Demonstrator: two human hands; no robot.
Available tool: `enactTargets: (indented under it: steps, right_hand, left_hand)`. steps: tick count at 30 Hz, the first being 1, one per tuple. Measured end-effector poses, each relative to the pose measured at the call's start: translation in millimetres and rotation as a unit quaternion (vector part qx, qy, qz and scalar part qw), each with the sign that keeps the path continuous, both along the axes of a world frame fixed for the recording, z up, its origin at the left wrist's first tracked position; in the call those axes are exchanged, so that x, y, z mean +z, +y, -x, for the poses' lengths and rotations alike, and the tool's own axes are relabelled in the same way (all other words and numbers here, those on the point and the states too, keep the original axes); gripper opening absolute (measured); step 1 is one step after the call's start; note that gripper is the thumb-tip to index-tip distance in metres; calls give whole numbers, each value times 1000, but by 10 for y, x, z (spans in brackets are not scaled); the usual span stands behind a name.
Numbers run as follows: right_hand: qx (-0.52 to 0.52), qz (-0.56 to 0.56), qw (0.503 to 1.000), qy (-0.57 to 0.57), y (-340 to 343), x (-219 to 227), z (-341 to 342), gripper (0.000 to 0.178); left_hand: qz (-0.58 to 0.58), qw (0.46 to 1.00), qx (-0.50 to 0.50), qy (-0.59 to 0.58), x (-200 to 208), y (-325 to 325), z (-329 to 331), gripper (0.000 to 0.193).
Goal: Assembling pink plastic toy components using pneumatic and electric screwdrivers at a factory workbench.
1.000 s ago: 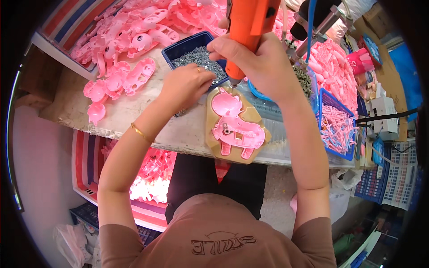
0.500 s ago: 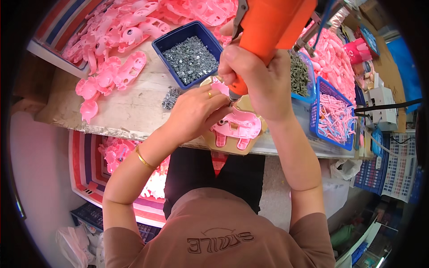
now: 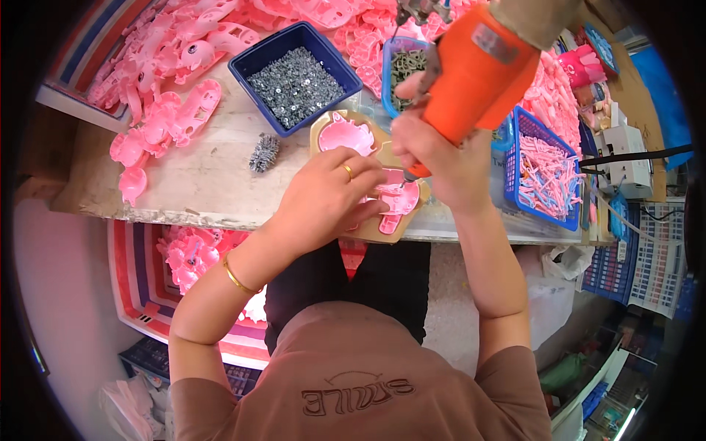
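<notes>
My right hand [image 3: 445, 158] is wrapped round an orange power screwdriver [image 3: 478, 70]. The driver's tip points down at a pink plastic toy shell [image 3: 401, 197], which lies in a tan shaped fixture [image 3: 384, 232] by the table's near edge. Curled over the same shell is my left hand [image 3: 327, 195], its thumb and fingertips against the plastic close to the tip. A second pink hollow [image 3: 346, 136] shows at the fixture's far end. The left fingers partly cover the shell, and any screw under the tip is too small to make out.
Beyond the fixture stands a dark blue bin [image 3: 294, 81] of small metal screws, with a small clump of screws [image 3: 264, 153] beside it. Pink shells [image 3: 173, 117] are heaped at the left. A blue basket [image 3: 544, 176] of thin pink and blue pieces stands at the right.
The screwdriver and my right hand have shifted right, its tip now farther right along the shell. My left hand has moved slightly down and left, uncovering the fixture's far part.
</notes>
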State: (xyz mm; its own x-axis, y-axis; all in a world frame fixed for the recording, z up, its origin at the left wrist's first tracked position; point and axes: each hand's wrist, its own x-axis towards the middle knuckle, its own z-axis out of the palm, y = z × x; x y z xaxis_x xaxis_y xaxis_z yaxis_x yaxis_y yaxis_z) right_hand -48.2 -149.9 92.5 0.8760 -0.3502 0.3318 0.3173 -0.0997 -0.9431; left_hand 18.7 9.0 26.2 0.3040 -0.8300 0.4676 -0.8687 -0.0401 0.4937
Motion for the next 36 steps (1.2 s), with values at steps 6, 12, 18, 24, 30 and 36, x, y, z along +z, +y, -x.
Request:
enactTargets:
  steps: [6,12,18,24,30,36]
  right_hand:
    - [11,-38,999,21,-69,-135,80,24]
    - [-2,-36,999,9,-72,-236,82,24]
    - [4,-14,1000,-5,-87,-246,90,22]
    - [3,-42,999,10,-83,-233,81,21]
    - [-10,-22,1000,-9,-65,-352,104,19]
    - [-53,-53,997,-24,3,-400,62,23]
  left_hand:
    - [-30,996,-21,-77,-177,-35,103,27]
    - [-41,996,-11,-72,-234,-51,136,25]
    - [-37,998,-4,-55,-262,-50,155,26]
    - [-29,998,-1,-51,-269,-58,153,25]
    - [-26,998,0,-50,-265,-54,153,24]
    - [-30,998,1,-56,-263,-66,160,24]
